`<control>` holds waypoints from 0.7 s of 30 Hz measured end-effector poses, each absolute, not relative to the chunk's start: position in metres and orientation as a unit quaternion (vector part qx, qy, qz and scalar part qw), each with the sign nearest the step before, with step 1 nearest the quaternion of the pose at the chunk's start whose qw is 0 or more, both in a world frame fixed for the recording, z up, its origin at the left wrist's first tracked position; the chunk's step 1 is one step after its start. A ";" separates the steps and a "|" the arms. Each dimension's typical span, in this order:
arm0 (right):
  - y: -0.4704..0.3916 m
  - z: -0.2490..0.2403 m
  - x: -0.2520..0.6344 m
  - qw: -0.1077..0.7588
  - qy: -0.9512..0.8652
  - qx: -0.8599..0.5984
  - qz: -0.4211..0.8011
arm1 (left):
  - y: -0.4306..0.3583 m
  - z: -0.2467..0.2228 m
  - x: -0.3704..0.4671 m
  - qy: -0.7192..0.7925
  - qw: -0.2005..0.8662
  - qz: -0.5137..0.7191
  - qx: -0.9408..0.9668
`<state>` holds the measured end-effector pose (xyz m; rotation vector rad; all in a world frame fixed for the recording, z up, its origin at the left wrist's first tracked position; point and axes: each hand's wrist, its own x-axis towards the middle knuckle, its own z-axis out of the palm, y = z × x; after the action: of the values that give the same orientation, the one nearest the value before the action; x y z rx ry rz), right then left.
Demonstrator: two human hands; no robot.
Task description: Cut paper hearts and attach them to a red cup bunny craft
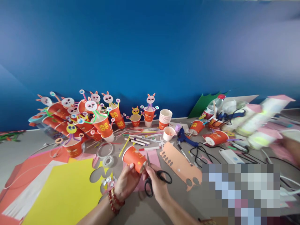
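Observation:
A red paper cup (134,157) with gold print lies tilted in my left hand (128,179), mouth up and to the left. The fingers of that hand wrap its lower side. At the cup's base, the closed fingers of my right hand (154,179) touch the rim. Black-handled scissors (164,177) show around my right hand, one loop on each side; they seem to lie beneath it. Pink paper (153,157) is under the cup. Whether something small sits between my right fingertips is hidden.
Finished cup figures with rabbit faces (90,106) crowd the back left. Yellow paper (63,190) covers the front left. Markers (137,141), a cut orange sheet (179,164), stacked cups (165,117) and a blue glue gun (186,137) with a cord lie around. Another person's hand (292,143) is far right.

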<state>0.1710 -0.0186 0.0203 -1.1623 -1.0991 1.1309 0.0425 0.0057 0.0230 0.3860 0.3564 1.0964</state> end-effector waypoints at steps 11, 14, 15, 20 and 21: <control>-0.016 0.019 0.178 0.541 -0.593 -0.487 0.345 | 0.010 0.016 0.036 0.126 0.832 0.510 0.178; -0.013 0.018 0.181 0.526 -0.668 -0.464 0.247 | 0.012 0.013 0.032 0.143 0.838 0.502 0.160; -0.012 0.017 0.181 0.522 -0.678 -0.462 0.232 | 0.012 0.012 0.031 0.153 0.839 0.499 0.157; -0.014 0.017 0.180 0.526 -0.657 -0.474 0.259 | 0.011 0.010 0.034 0.168 0.838 0.505 0.122; -0.015 0.018 0.179 0.529 -0.645 -0.478 0.273 | 0.010 0.010 0.035 0.166 0.840 0.503 0.118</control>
<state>0.1790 -0.0149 0.0182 -1.1423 -1.5409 0.6530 0.0350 0.0105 0.0104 0.2486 0.3520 1.0645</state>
